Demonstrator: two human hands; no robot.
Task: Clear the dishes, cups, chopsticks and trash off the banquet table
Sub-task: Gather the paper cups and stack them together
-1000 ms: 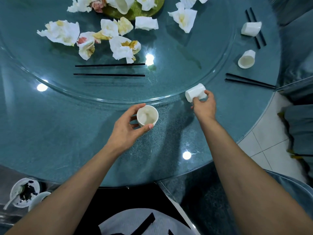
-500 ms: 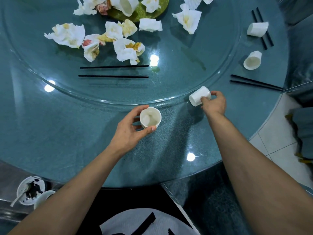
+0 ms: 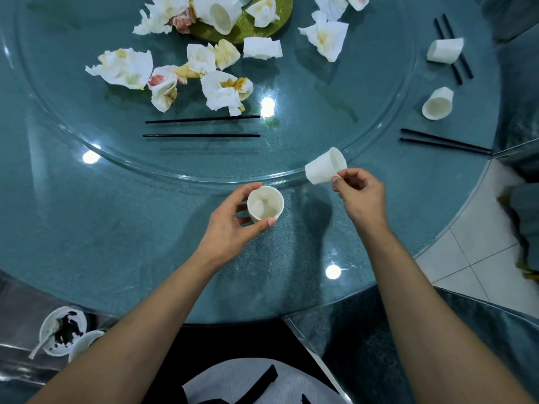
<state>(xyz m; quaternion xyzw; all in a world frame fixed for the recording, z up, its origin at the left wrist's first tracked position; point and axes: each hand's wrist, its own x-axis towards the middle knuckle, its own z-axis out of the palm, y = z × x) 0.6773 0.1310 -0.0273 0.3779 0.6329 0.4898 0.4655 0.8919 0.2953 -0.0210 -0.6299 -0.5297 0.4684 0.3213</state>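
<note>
L hand grips upright cup | R hand pinches tipped cup off table | left: two cups far right, chopsticks and napkins ahead | est. early, most uncleared

Glossy glass table, matt white cups (plastic-looking), crumpled paper napkins.

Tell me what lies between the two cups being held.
Nothing solid. In the head view, only bare glass table separates the upright cup in the left hand from the tilted cup pinched by the right hand.
</note>
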